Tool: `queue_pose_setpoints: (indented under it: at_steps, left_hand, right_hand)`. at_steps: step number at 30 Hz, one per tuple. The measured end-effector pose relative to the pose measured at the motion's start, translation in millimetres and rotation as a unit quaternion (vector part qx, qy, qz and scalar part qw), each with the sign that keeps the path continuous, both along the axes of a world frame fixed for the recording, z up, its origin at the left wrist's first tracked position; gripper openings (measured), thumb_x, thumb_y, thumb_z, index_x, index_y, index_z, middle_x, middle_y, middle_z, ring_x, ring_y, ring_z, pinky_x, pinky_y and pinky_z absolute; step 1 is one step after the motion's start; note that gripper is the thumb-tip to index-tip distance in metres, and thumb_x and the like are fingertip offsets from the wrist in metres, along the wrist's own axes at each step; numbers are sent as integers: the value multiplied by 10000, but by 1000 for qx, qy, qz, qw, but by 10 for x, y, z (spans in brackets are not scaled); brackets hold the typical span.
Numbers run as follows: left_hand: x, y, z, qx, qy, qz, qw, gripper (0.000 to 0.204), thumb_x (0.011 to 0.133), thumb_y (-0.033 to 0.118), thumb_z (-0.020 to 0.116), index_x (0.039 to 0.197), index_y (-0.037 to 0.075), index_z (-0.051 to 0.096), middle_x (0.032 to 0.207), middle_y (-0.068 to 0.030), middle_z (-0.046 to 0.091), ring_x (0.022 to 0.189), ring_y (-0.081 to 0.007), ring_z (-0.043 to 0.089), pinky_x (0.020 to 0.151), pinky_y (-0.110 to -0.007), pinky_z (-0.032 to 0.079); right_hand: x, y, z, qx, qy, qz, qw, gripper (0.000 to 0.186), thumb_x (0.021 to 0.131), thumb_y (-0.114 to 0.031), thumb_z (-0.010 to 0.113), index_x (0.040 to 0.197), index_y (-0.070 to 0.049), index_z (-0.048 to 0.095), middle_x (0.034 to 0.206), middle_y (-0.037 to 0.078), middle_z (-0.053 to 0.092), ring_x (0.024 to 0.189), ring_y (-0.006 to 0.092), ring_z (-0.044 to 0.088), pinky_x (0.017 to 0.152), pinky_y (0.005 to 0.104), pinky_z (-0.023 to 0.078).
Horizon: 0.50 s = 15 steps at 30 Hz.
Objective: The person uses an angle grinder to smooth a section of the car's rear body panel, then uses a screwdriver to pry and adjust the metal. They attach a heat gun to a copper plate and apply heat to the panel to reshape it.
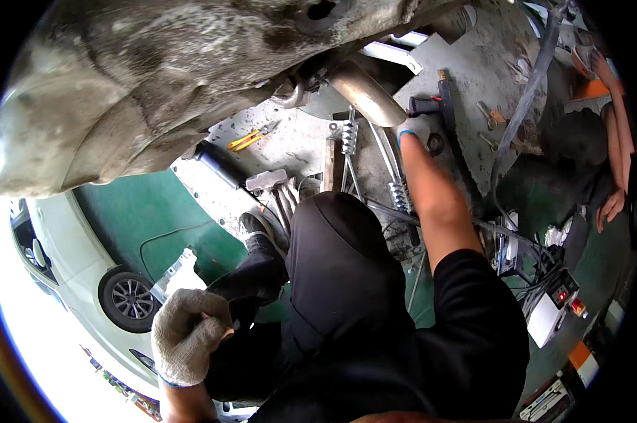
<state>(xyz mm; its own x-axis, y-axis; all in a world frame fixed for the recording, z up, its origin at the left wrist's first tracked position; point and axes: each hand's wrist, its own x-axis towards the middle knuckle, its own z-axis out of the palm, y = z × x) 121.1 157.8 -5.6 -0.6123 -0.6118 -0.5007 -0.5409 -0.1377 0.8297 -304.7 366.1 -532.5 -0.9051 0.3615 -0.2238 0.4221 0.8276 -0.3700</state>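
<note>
My left hand (192, 331), in an off-white knit glove, is raised at the lower left with its fingers curled together. Something pinkish shows at the fingertips; whether it is bare skin or a held piece I cannot make out. My right forearm (438, 190) reaches up and away from me. A blue cuff edge shows at its wrist, and the hand itself is hidden behind a tan metal cylinder (368, 95). That cylinder hangs below a large, dirt-stained metal body (135, 92) overhead. Coil springs on rods (349, 137) stand near the cylinder.
Yellow-handled pliers (246, 139) and a black cylindrical tool (220, 164) lie on the pale, stained platform (290, 151). A white car (86, 254) stands at the left. At the right, another person's hand (611, 206) hangs near tangled cables (540, 282) and a grey hose (530, 99).
</note>
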Motion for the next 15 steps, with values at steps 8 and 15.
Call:
queue_pose_setpoints:
  at_steps: [8,15]
  left_hand:
    - [76,16,-50,-3,9,52,999,251,867,155,780,959,-9,614,747,-58,612,612,-114,548,549,-236,431]
    - [40,-35,-31,-10,-13,51,999,271,870,176,789,965,-8,614,759,-55,614,606,-107,537,535,-231,404]
  right_hand:
    - [391,34,-104,76,43,186,979,307,1006,-446,552,1173,-199,626,1019,193,685,891,396,705,711,538,559]
    - [-273,21,-182,74,31,281,956,339,986,-357,556,1230,-159,685,1215,221,695,1101,385,698,902,504,576]
